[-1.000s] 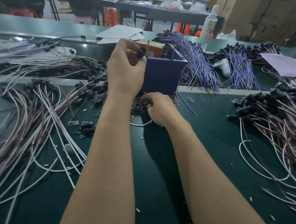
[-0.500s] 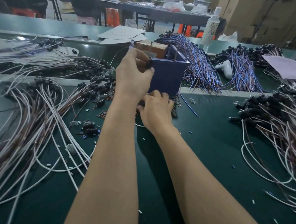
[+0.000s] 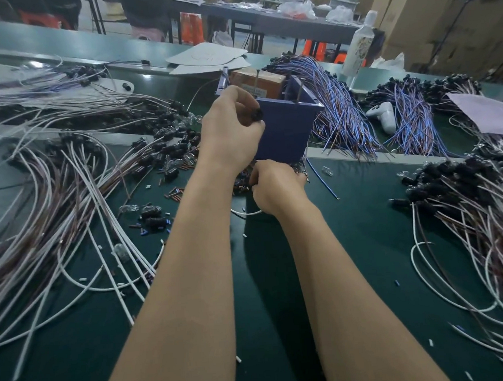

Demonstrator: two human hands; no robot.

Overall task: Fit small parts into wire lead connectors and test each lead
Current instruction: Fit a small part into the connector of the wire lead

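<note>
My left hand [image 3: 231, 130] is raised beside the blue box [image 3: 288, 130] and pinches a black connector [image 3: 257, 115] against the box's near left corner. Below it, my right hand [image 3: 276, 186] has its fingers curled into a pile of small parts [image 3: 241, 186] at the foot of the box; what they hold is hidden. A white lead [image 3: 247, 213] runs out from under that hand. Metal pins [image 3: 299, 93] stand up from the box's top edge.
White and brown leads with black connectors [image 3: 70, 194] spread across the left of the green bench, with more of them [image 3: 472, 208] on the right. Blue wire bundles [image 3: 342, 118] and a white controller [image 3: 383, 115] lie behind. Loose connectors [image 3: 152, 217] sit left of my forearm.
My left hand with the connector has come down slightly along the box's corner. My right hand has stayed in the parts pile.
</note>
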